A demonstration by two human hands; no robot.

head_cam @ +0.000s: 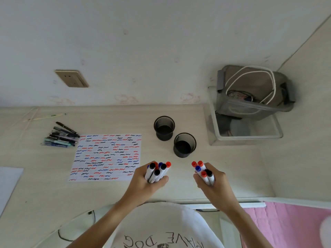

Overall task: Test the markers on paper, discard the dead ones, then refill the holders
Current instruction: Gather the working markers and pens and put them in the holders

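Note:
My left hand [143,183] grips a bundle of several white markers [157,171] with black, blue and red caps pointing up. In my right hand [213,187] is a second bundle of several markers [203,171], also held upright. Both hands hover above the desk's near part. Two black mesh holders stand beyond them: the far holder [164,127] and the near holder [184,144], both dark inside with no markers visible. The test paper [107,156], covered in red, blue and black squiggles, lies to the left of my left hand.
A pile of dark pens [60,137] lies left of the paper. A grey storage box [254,92] sits on a clear tray [247,136] at the back right. A white sheet [9,183] lies at the left edge. A wall socket [71,78] is behind the desk.

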